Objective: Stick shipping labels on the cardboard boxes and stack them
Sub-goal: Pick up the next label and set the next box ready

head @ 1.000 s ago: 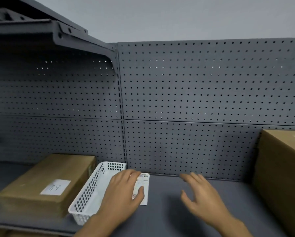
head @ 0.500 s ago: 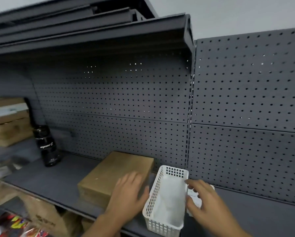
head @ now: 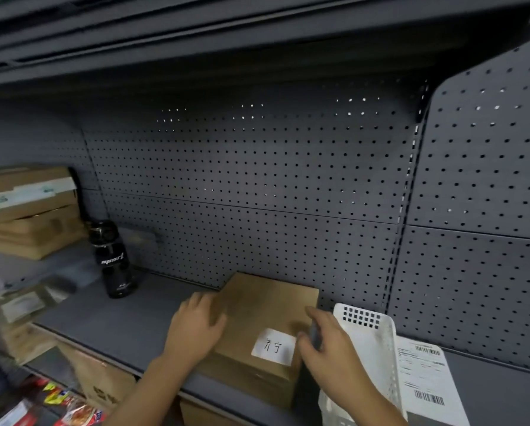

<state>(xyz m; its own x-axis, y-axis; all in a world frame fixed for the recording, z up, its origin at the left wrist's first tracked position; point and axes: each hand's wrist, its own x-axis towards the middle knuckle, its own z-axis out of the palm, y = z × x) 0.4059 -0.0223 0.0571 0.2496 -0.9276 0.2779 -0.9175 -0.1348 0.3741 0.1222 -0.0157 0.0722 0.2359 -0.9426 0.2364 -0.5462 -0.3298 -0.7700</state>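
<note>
A brown cardboard box (head: 257,305) lies flat on the grey shelf (head: 116,321), with a small white handwritten tag (head: 274,346) on its top. My left hand (head: 196,327) rests against the box's left edge, fingers spread. My right hand (head: 328,342) reaches over the box's right edge, fingers loosely bent beside the tag. A white shipping label (head: 426,382) with barcodes lies flat on the shelf to the right of the basket. Neither hand holds the label.
A white perforated plastic basket (head: 377,348) stands between the box and the label. A black bottle (head: 113,259) stands at the left, with stacked cardboard boxes (head: 30,210) beyond it. Pegboard backs the shelf; an upper shelf overhangs. More cartons sit below.
The view has swung left. My left hand moved from the label to the box's left edge. My right hand crossed from beside the basket to the box's right edge; the label now lies free.
</note>
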